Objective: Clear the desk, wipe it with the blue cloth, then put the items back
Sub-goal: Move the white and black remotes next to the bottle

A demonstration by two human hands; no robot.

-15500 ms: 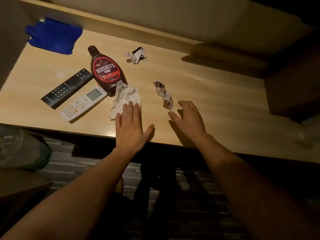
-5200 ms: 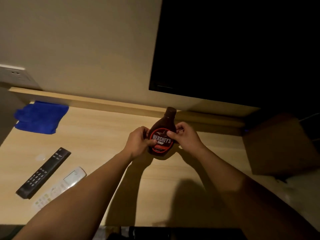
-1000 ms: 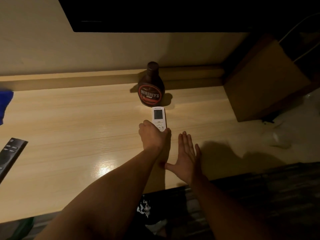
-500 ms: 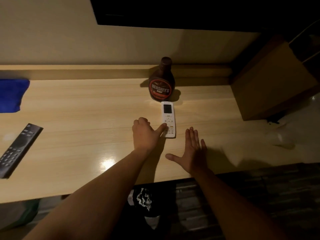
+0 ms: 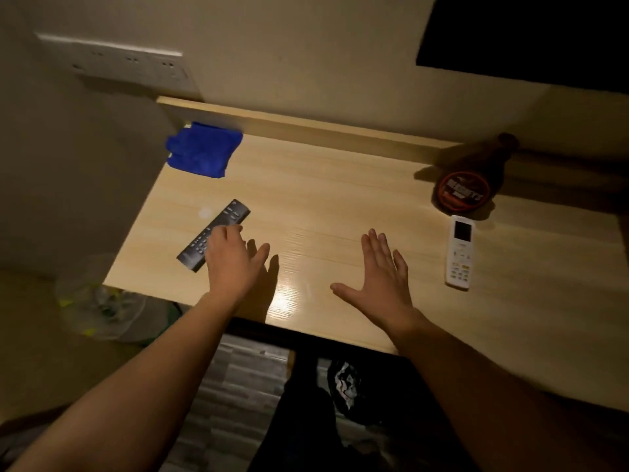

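Observation:
A black TV remote (image 5: pixel 218 229) lies slanted near the left end of the wooden desk (image 5: pixel 340 206). My left hand (image 5: pixel 233 258) hovers over its near half with fingers spread, covering part of it. My right hand (image 5: pixel 381 277) is flat and spread above the desk's middle, holding nothing. A white remote (image 5: pixel 460 255) lies at the right, just in front of the brown syrup bottle (image 5: pixel 468 185), which stands against the back ledge. The blue cloth (image 5: pixel 202 153) is bunched in the far left corner.
A dark screen (image 5: pixel 531 39) hangs on the wall at the upper right, and a socket strip (image 5: pixel 119 63) is on the wall at the left. A clear plastic bag (image 5: pixel 98 301) sits on the floor below the desk's left end.
My left hand has left the white remote and moved left over the black remote. The view has swung left, so the bottle and white remote now sit at the right.

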